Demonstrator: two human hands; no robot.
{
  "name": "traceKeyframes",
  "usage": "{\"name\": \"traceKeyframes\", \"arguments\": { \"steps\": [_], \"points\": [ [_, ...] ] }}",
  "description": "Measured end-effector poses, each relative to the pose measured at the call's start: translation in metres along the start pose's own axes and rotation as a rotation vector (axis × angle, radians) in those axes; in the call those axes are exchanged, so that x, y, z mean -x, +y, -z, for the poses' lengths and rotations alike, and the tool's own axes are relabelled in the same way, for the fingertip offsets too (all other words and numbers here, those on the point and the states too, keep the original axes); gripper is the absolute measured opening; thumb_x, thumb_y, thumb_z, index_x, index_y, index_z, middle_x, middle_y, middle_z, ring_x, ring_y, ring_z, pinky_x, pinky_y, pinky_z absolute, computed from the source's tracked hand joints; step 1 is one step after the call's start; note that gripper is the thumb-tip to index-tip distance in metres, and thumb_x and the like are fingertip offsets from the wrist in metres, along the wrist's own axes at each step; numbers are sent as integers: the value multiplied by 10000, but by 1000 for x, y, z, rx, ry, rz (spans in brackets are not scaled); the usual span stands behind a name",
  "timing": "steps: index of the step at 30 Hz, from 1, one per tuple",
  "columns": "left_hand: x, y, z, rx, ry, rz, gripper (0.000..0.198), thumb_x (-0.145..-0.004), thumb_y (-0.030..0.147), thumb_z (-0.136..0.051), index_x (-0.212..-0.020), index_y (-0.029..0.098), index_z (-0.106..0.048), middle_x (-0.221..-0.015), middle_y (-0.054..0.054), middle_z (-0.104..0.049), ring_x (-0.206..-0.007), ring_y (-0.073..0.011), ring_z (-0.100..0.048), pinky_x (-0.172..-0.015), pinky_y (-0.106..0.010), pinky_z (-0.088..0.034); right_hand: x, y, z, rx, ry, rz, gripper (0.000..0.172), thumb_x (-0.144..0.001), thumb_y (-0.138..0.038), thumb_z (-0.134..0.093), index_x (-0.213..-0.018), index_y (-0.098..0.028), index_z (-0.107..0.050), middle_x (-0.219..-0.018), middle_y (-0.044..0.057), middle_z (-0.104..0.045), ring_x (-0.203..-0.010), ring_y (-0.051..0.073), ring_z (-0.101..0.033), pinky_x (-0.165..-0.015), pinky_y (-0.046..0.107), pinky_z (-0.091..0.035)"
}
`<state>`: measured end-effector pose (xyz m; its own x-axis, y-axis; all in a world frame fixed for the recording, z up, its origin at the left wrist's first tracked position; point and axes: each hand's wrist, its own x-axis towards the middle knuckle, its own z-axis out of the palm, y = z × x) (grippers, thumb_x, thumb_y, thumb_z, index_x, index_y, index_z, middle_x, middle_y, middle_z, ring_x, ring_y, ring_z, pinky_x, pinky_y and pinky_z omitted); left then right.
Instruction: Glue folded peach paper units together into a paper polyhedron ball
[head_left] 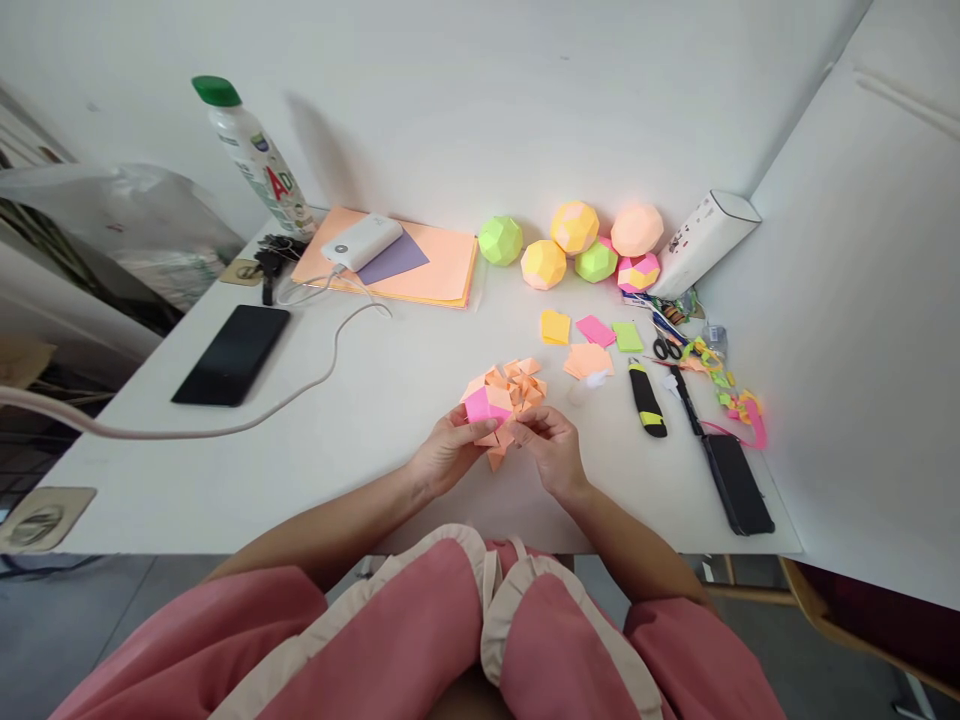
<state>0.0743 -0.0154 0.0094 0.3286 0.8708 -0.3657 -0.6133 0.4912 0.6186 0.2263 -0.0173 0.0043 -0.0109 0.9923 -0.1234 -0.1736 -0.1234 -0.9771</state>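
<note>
Near the front middle of the white table, my left hand (452,447) is closed round a part-built faceted paper ball (487,404), peach with a pink face on the near side. My right hand (553,450) pinches at the ball's right lower side, its fingertips together by a peach flap; whether they grip the ball or a separate piece I cannot make out. Just beyond the ball lies a pile of small folded peach paper pieces (529,377), partly hidden by it. A peach paper point sticks out below the ball between my hands.
Finished paper balls (574,228) sit along the wall. Stacks of cut paper (589,360), a utility knife (646,398), scissors (667,346) and a black device (738,484) lie right. A phone (232,355), cable, power bank (364,241), paper sheets (442,262) and bottle (259,160) are left.
</note>
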Motion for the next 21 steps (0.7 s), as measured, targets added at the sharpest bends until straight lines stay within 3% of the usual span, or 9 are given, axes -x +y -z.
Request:
{"name": "traceKeyframes", "arguments": {
  "steps": [10,21],
  "points": [
    [-2,-3,2,-15,9,-38,325,-656,177,-777,-964,146,-677,-924,-66,-715,-854,-196,-637,-822,-334,-455,0,1,1,-13,-24,7,169,-647,-291,-778,-708,-210,-643,-669,-31,-651,-584,100,-573,-592,263,-510],
    [-3,-1,1,-29,18,19,326,-649,186,-785,-954,135,-681,-889,-70,-716,-817,-192,-641,-811,-336,-453,-1,1,1,-44,-27,-22,160,-634,-268,-783,-696,-207,-648,-686,-27,-647,-634,108,-575,-587,254,-485]
  ]
}}
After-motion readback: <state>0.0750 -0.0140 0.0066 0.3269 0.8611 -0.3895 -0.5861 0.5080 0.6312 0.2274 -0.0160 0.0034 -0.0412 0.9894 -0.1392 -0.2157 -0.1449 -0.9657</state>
